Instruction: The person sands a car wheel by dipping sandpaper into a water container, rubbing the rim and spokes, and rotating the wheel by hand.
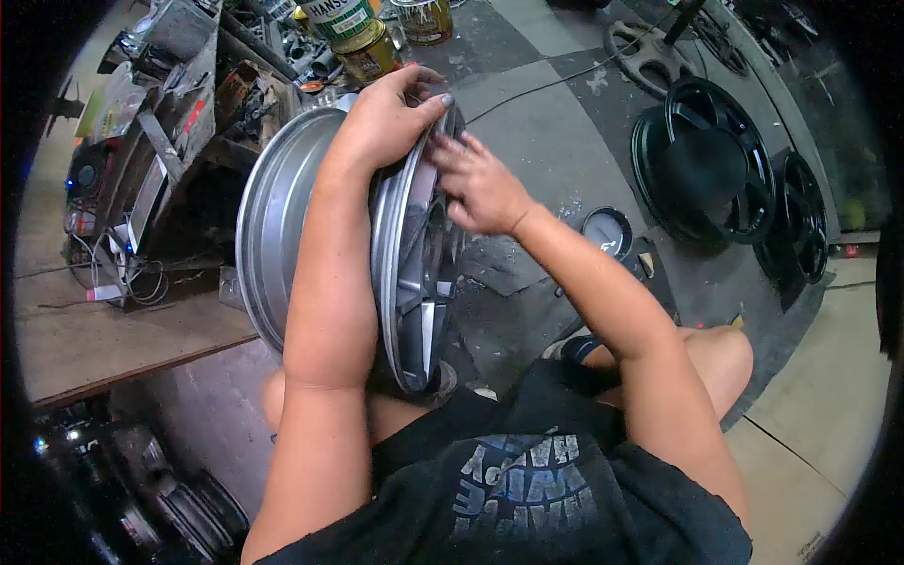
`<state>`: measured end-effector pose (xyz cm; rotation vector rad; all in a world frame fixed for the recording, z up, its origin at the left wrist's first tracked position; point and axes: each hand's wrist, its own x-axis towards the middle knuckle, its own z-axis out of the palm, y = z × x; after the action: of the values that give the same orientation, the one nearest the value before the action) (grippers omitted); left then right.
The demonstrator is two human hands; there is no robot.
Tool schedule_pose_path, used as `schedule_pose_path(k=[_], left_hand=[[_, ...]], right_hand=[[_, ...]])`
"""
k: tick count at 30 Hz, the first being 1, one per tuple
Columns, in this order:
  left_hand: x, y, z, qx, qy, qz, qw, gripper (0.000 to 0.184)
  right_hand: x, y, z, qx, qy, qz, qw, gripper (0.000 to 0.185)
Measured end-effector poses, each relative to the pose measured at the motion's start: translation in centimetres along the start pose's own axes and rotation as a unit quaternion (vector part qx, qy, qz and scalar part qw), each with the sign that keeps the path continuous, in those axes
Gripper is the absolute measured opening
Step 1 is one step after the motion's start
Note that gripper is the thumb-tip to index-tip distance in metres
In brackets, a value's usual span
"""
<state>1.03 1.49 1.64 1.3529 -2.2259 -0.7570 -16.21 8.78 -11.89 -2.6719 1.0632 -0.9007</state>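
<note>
Hands are working at the wheel from both sides as I'm watching over the head feed: the silver wheel (pixel 287 217) is standing on edge between the person's legs, its spoked face turning to the right. The left hand (pixel 400 113) is curling over the top of the outer lip, though its own back is hiding whether it's truly clamping. The right hand (pixel 482 184) is bringing bent, slightly blurred fingers against the upper face, and I'm not managing to tell if anything is pinched in them. Progress? I'm judging this wheel as mid-job, with both hands engaging it; how much of the face is done or remaining isn't showing. Over on the right, black wheels (pixel 650 179) are leaning well apart, untouched, while a dark round container (pixel 628 243) is sitting on the floor beyond the right forearm.
</note>
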Motion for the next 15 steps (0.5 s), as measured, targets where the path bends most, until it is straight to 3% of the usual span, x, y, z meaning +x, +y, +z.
schedule_pose_path(k=[10, 15], left_hand=[[0.6, -0.9, 0.6, -0.011, 0.018, 0.023, 1.000, 0.046], [-0.1, -0.3, 0.4, 0.014, -0.003, -0.017, 1.000, 0.042]], right_hand=[[-2.3, -4.2, 0.3, 0.099, -0.036, -0.017, 0.994, 0.015], [-3.4, -3.7, -0.1, 0.158, -0.004, -0.015, 0.987, 0.013]])
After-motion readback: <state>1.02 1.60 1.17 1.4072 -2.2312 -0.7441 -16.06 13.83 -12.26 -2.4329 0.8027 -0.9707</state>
